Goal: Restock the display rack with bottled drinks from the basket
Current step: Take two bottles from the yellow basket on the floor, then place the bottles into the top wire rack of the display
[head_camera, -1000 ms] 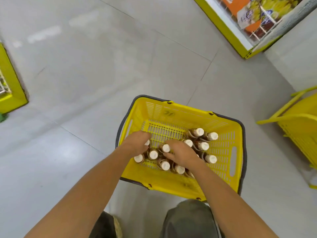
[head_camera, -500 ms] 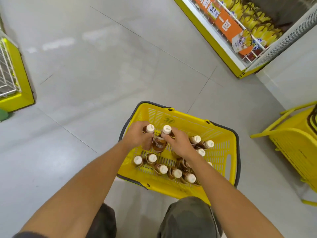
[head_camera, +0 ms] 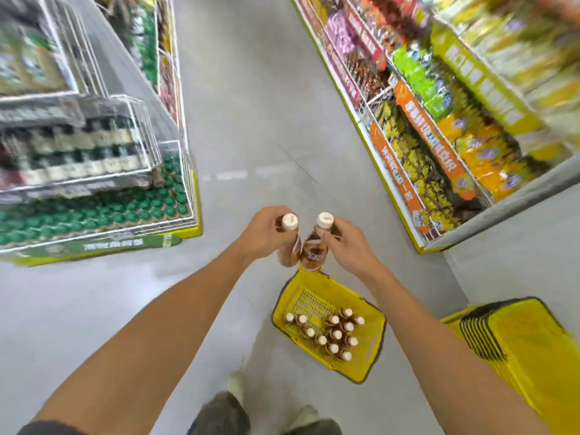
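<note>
Aisle floor: basket point(head_camera: 374, 337) at 5 o'clock. Left hand point(head_camera: 263, 234) and right hand point(head_camera: 349, 247) each grip one of two bottles point(head_camera: 314, 251) by the neck, upright for shelving.

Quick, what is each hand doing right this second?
Left hand: closed around a white-capped brown bottle.
Right hand: closed around a second white-capped bottle.

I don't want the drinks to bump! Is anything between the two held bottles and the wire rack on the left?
Nothing visible. The left hand holds the left bottle and the right hand the right bottle, raised; only bare floor lies between them and the wire rack. The basket sits below them.
</note>
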`<state>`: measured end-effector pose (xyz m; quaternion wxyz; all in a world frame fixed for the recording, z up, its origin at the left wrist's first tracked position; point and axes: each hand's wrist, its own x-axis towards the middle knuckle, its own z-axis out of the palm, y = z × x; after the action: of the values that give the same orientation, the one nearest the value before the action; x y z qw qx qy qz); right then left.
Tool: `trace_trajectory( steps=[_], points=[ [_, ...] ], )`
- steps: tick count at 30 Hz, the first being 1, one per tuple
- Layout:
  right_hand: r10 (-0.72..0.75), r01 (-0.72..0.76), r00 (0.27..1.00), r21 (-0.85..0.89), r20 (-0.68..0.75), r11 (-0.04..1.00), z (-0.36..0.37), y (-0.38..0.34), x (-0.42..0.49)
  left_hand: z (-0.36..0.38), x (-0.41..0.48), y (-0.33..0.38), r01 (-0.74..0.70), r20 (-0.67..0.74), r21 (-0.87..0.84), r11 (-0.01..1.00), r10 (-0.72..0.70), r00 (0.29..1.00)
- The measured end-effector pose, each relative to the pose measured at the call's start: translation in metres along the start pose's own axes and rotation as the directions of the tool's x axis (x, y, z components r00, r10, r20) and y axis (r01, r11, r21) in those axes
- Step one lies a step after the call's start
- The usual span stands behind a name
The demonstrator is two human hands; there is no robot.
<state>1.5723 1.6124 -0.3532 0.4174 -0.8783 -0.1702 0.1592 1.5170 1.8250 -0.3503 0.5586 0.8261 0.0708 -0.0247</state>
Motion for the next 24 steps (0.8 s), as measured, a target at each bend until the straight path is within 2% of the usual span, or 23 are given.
trace_trajectory(
  steps=[4,8,17,24],
  points=[
    [-0.112,0.113,0.993,-0.004,0.035,0.994,-0.016,-0.145,0.014,-0.103,-0.031,0.089,-0.009,-0.138,0.029,1.0,0.013,0.99],
    [-0.217,0.216,0.976,0.029,0.024,0.976,0.002,-0.256,0.037,-0.203,-0.058,0.131,-0.019,-0.278,-0.038,0.999,0.008,0.961],
    [-0.462,0.452,0.885,0.123,0.063,0.883,0.104,-0.437,0.085,-0.393,-0.119,0.135,-0.11,-0.572,-0.088,0.99,0.041,0.819],
    [-0.532,0.488,0.83,0.246,0.166,0.838,0.182,-0.539,0.14,-0.506,-0.106,0.113,-0.025,-0.752,-0.068,0.997,-0.035,0.658]
  ],
)
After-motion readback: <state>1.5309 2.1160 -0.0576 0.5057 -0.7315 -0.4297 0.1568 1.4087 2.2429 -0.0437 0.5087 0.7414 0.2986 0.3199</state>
